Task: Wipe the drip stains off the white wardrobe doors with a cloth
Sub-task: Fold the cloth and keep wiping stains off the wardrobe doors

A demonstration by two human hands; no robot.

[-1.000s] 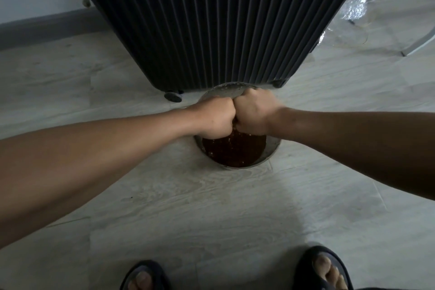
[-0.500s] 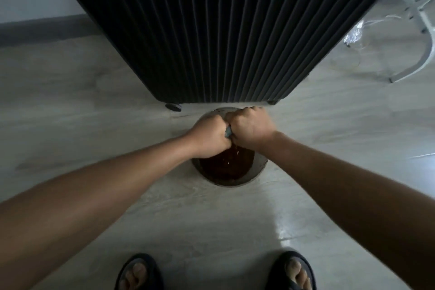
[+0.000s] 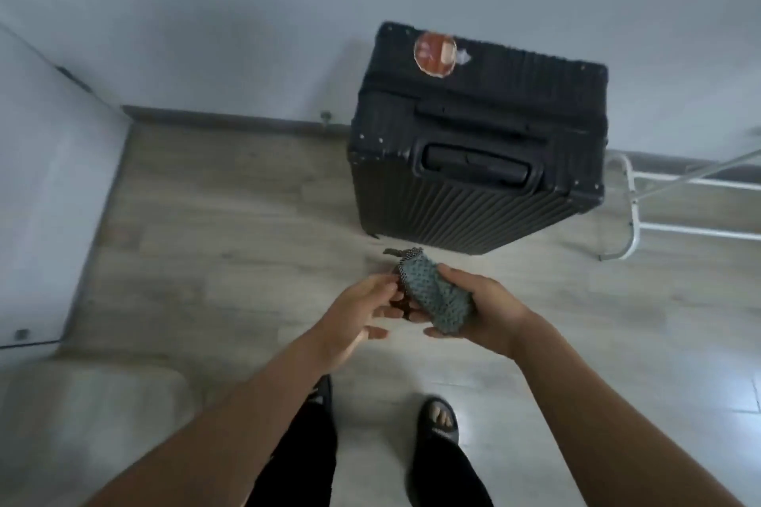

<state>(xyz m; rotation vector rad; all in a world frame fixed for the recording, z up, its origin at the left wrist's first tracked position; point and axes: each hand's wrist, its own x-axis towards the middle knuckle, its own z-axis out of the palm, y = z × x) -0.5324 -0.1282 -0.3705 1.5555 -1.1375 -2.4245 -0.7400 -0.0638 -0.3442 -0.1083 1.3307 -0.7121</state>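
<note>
A twisted, knobbly grey-green cloth (image 3: 434, 298) lies rolled up in my right hand (image 3: 482, 313), whose fingers and thumb curl round it. My left hand (image 3: 358, 311) hovers just left of the cloth, fingers relaxed, their tips at its near end. A dark sliver of the bowl of brown water (image 3: 405, 307) shows between my hands; the rest is hidden. A white panel (image 3: 45, 198) fills the left edge; I cannot tell if it is a wardrobe door.
A black ribbed suitcase (image 3: 473, 161) stands upright against the wall just beyond my hands, a round sticker (image 3: 435, 53) on its far side. A white metal rack (image 3: 634, 210) is at the right. My feet in black slippers (image 3: 438, 428) are on the wood-look floor.
I have risen from a crouch over the bowl. Both fists were wringing the cloth together; now the left hand has let go and the right alone holds it, lifted clear.
</note>
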